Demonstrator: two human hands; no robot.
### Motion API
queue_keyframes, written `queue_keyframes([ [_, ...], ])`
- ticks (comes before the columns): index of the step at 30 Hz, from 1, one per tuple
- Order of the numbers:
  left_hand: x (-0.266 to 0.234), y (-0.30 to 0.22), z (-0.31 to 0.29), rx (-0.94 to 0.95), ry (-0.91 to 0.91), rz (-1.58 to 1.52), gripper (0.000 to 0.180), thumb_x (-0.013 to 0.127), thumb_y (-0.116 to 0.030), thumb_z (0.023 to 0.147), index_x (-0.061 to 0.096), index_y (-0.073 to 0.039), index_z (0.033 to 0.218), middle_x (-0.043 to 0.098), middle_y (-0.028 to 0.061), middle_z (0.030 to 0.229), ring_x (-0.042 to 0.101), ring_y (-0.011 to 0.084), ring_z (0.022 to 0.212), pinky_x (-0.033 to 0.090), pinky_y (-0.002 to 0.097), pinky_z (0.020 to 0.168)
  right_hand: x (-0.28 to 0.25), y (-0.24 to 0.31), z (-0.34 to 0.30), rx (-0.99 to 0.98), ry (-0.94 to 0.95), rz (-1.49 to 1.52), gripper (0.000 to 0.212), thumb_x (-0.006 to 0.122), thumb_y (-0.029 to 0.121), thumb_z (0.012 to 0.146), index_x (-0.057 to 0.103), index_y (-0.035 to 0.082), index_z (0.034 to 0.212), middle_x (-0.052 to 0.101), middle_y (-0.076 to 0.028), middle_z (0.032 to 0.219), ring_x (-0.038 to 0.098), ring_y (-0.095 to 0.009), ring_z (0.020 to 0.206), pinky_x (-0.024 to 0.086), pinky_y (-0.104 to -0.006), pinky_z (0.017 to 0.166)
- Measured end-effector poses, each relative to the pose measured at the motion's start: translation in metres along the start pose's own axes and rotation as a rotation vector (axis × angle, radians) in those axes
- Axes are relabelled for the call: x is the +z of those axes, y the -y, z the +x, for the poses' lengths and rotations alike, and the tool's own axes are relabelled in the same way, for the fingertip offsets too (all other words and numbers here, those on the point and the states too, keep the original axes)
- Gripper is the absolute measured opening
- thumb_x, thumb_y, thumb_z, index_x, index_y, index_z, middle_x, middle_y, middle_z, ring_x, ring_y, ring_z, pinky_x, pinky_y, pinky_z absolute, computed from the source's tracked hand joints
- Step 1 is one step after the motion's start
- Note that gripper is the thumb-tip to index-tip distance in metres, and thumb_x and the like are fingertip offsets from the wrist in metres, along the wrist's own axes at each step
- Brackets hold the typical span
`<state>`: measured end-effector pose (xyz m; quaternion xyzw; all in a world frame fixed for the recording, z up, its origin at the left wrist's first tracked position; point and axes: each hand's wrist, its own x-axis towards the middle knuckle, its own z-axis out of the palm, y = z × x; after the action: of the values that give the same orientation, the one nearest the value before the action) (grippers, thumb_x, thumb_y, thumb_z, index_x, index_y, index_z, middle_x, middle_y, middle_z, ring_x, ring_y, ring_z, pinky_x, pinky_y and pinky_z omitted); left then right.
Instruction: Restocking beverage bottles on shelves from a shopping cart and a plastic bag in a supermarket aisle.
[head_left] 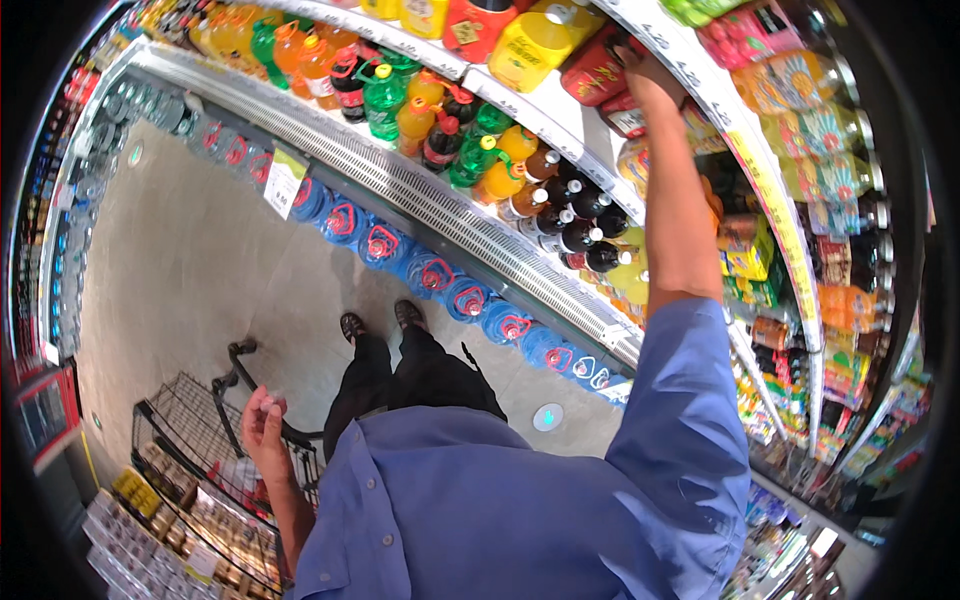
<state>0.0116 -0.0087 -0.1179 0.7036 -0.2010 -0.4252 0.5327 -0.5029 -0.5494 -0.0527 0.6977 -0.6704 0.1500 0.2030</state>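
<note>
My right arm reaches far up to the lit shelf. The fingers of my right hand are closed at the dark top of a red bottle, which lies tilted in the view among other red packs. Yellow bottles stand just left of it. Low on the left, my left hand is raised with curled fingers, a small pale thing at their tips that I cannot make out. The black shopping cart stands beside this hand, its handle close by.
Soft drink bottles in orange, green and dark colours fill the lower shelf. Blue water jugs with red handles line the floor along the cooler. Packed goods are stacked behind the cart. More bottles crowd the right side.
</note>
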Motion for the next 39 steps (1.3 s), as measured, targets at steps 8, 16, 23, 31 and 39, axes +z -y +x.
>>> queue_keyframes([
  [8,-0.001,-0.003,0.002,0.01,0.075,0.024,0.04,0.068,-0.01,0.089,0.055,0.003,0.125,0.061,0.0056,0.106,0.06,0.0167,0.099,0.049,0.0339,0.094,0.071,0.021,-0.065,0.083,0.379,0.158,0.027,0.064,0.033,0.086,0.066,0.012,0.103,0.069,-0.017,0.099,0.066,-0.036,0.094,0.051,-0.0471,0.084],
  [16,0.005,-0.013,0.0,0.028,0.078,0.071,0.039,0.068,-0.01,0.089,0.056,0.001,0.124,0.061,0.0061,0.107,0.06,0.0169,0.099,0.05,0.0349,0.094,0.045,0.035,-0.069,0.27,0.605,0.214,0.036,0.058,0.024,0.082,0.07,0.002,0.107,0.066,-0.022,0.114,0.064,-0.036,0.107,0.051,-0.0427,0.092],
  [23,0.008,-0.012,0.0,0.024,0.118,0.085,0.04,0.067,-0.014,0.091,0.055,0.001,0.125,0.063,0.0055,0.105,0.061,0.0155,0.096,0.05,0.0328,0.091,0.037,0.005,-0.086,0.411,0.671,0.113,0.042,0.056,0.023,0.083,0.066,-0.003,0.115,0.061,-0.023,0.124,0.06,-0.033,0.116,0.045,-0.0389,0.099],
  [31,0.022,-0.02,-0.001,-0.002,0.091,0.092,0.039,0.067,-0.011,0.09,0.055,0.003,0.124,0.062,0.0058,0.104,0.06,0.0158,0.094,0.05,0.0332,0.093,0.055,0.001,-0.086,0.35,0.641,0.099,0.04,0.056,0.021,0.082,0.067,-0.003,0.111,0.061,-0.024,0.124,0.06,-0.034,0.115,0.043,-0.0393,0.101],
  [39,0.022,-0.016,-0.009,-0.006,0.121,0.049,0.043,0.07,-0.011,0.088,0.054,0.004,0.125,0.062,0.0045,0.101,0.059,0.0149,0.093,0.048,0.0315,0.089,0.054,0.023,-0.08,0.221,0.621,0.255,0.039,0.053,0.03,0.086,0.068,-0.001,0.104,0.065,-0.026,0.111,0.063,-0.039,0.105,0.046,-0.0451,0.097],
])
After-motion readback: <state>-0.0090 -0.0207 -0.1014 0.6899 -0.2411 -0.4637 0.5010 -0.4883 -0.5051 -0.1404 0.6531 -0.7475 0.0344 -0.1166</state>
